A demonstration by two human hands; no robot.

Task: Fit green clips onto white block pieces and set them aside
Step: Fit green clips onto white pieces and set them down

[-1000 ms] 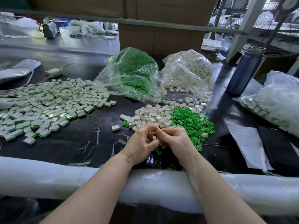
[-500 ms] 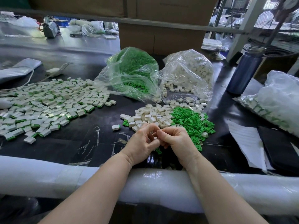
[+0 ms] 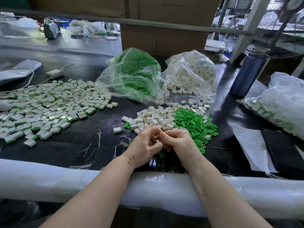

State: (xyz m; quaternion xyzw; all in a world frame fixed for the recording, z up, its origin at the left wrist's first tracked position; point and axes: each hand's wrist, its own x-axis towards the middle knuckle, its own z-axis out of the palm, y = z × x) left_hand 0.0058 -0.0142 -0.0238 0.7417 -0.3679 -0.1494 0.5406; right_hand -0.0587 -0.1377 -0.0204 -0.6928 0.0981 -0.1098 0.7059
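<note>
Both hands meet at the near edge of the dark table (image 3: pixel 98 122), just beyond the white padded rail (image 3: pixel 49 180) that both forearms rest on. The left hand (image 3: pixel 143 145) has its fingers curled inward, thumb toward the right hand; the right hand (image 3: pixel 179 143) is likewise curled, its fingers (image 3: pixel 162 134) touching those of the left. Whatever they pinch between them is hidden by the fingers; the piece itself cannot be made out. One green clip (image 3: pixel 160 153) lies on the table directly below the joined hands.

Just beyond the hands sits a loose heap of white block pieces (image 3: pixel 153 119), with a heap of green clips (image 3: pixel 194 124) touching it on the right. A single fitted block (image 3: pixel 117 130) lies apart, left of the heaps. Far left, a wide spread of finished blocks (image 3: pixel 49 106) covers the table. Behind the heaps stand an open clear bag of green clips (image 3: pixel 134 69) and, beside it, a clear bag of white pieces (image 3: pixel 190 73). A blue bottle (image 3: pixel 246 74) stands upright at right, near papers (image 3: pixel 250 145) and another filled bag (image 3: pixel 279 99).
</note>
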